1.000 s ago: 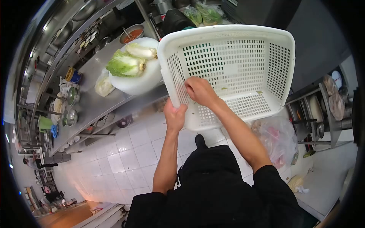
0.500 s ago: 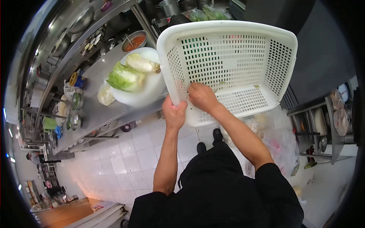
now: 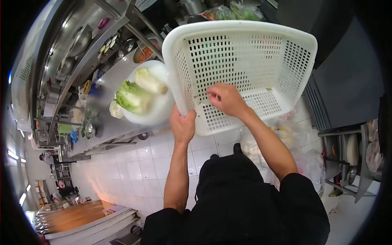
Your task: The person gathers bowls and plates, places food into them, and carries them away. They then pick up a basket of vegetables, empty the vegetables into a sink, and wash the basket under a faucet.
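Observation:
My left hand (image 3: 182, 125) grips the near left rim of a large white perforated basket (image 3: 241, 25), which is tilted with its opening toward me. Inside it, over the lower wall, my right hand (image 3: 225, 99) has its fingers curled into a pinch; whatever they may hold is too small to name. A small green scrap (image 3: 269, 89) lies in the basket. Left of the basket, a green cabbage head (image 3: 131, 97) and a paler one (image 3: 149, 81) lie on a round white board (image 3: 157, 112).
The steel counter (image 3: 107, 104) runs along the left, with a bowl of red sauce (image 3: 145, 53) and metal bowls. Plastic bags (image 3: 304, 161) lie on the tiled floor at right, near a shelf rack (image 3: 359, 163). Bagged greens (image 3: 241, 12) sit behind the basket. A person (image 3: 49, 158) stands far left.
My right hand has moved slightly right, away from the basket's left side wall. The basket has shifted a little left in view, and the view has turned slightly.

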`<state>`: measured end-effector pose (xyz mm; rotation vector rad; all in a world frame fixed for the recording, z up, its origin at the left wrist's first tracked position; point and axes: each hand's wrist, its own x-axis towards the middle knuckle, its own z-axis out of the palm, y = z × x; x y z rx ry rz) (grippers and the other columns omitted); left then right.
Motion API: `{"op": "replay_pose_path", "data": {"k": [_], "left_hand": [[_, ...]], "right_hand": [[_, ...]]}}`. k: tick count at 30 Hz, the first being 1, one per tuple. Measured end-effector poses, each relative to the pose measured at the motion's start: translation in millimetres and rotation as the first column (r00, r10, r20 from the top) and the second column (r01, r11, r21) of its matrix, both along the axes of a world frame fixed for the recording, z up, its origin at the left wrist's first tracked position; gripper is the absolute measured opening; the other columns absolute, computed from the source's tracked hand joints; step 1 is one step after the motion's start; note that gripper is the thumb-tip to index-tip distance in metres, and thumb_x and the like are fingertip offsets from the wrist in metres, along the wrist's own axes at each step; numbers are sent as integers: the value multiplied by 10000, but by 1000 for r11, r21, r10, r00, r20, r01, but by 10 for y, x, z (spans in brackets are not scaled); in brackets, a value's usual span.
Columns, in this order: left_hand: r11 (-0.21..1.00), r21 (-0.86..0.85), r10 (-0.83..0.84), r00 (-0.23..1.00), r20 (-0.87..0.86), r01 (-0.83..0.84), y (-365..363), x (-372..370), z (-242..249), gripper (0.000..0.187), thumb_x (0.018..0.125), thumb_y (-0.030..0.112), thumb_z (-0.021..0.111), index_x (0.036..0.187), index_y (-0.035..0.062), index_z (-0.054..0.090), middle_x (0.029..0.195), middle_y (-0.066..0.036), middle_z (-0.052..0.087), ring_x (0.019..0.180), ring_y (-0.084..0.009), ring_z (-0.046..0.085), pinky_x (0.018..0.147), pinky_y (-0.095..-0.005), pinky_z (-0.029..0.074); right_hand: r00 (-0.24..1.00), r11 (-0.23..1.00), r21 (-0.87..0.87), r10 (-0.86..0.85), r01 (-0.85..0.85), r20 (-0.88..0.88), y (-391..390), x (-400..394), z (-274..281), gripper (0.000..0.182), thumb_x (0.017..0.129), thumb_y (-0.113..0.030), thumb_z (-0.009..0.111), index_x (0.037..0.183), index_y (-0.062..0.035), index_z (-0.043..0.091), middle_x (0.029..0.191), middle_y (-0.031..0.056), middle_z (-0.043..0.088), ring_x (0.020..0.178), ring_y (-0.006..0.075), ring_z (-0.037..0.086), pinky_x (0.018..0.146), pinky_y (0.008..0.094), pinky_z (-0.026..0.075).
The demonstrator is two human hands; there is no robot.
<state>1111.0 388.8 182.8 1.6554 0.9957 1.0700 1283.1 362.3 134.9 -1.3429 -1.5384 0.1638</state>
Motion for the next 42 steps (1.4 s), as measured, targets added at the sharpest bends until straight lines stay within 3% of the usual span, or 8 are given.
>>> {"op": "replay_pose_path", "data": {"k": [10, 16, 21, 27, 29, 34, 37, 42], "left_hand": [[1000, -15, -20, 998, 67, 21, 112, 300, 58, 260, 728, -10, 525, 981, -48, 572, 866, -75, 609, 789, -123, 540, 721, -261, 442], [999, 14, -29, 999, -23, 29, 143, 298, 53, 249, 745, -10, 521, 984, -50, 578, 900, -67, 604, 791, -126, 542, 718, -263, 445], [999, 4, 41, 993, 111, -42, 93, 323, 47, 238, 744, -5, 528, 970, -56, 581, 885, -82, 609, 791, -134, 554, 714, -271, 447], [989, 103, 92, 990, 103, -102, 96, 266, 41, 226, 742, 10, 563, 952, -71, 576, 921, -111, 621, 817, -192, 565, 747, -317, 449], [988, 90, 114, 983, 146, -128, 110, 250, 91, 224, 736, 11, 571, 939, -82, 570, 905, -122, 617, 818, -189, 562, 750, -319, 447], [980, 127, 140, 985, 98, -152, 140, 173, -16, 211, 731, 11, 568, 917, -89, 555, 883, -114, 608, 814, -180, 550, 745, -316, 446], [987, 84, 121, 982, 146, -134, 68, 245, 33, 214, 724, 10, 566, 914, -88, 553, 889, -115, 608, 805, -177, 545, 742, -315, 444], [984, 81, 147, 976, 164, -161, 62, 232, 45, 215, 719, -5, 551, 917, -88, 554, 885, -103, 609, 789, -165, 541, 733, -290, 443]], "right_hand": [[972, 970, -77, -227, 231, 55, 316, -326, -395, 188, 717, -44, 639, 900, -32, 598, 767, 125, 589, 663, 308, 585, 571, 384, 476], [962, 967, 78, -228, 241, -147, 330, -378, -325, 119, 749, -31, 593, 861, 10, 594, 723, 130, 582, 624, 285, 586, 559, 365, 479], [694, 964, -266, -210, 28, -689, 267, -321, -188, 187, 774, -28, 615, 954, 13, 646, 764, 89, 648, 694, 159, 623, 620, 250, 486], [883, 998, 11, -53, 65, -466, 173, -153, -149, 145, 770, -27, 584, 891, 2, 659, 751, 78, 638, 648, 191, 607, 601, 285, 482], [832, 908, -128, -416, 398, -368, 92, 185, -35, 116, 744, -64, 612, 810, 23, 650, 756, 157, 636, 695, 259, 620, 632, 339, 491], [844, 800, -318, -537, 510, 4, 141, 687, 11, 118, 744, -91, 605, 723, 25, 611, 729, 198, 620, 654, 334, 606, 601, 390, 480], [854, 856, -159, -510, 492, -104, 218, 736, -180, 122, 727, -93, 608, 696, 24, 594, 699, 209, 605, 647, 357, 593, 592, 409, 469], [862, 848, -307, -489, 433, -133, 158, 657, -74, 182, 722, -132, 649, 733, 33, 571, 741, 180, 597, 688, 326, 575, 636, 392, 462]]}}
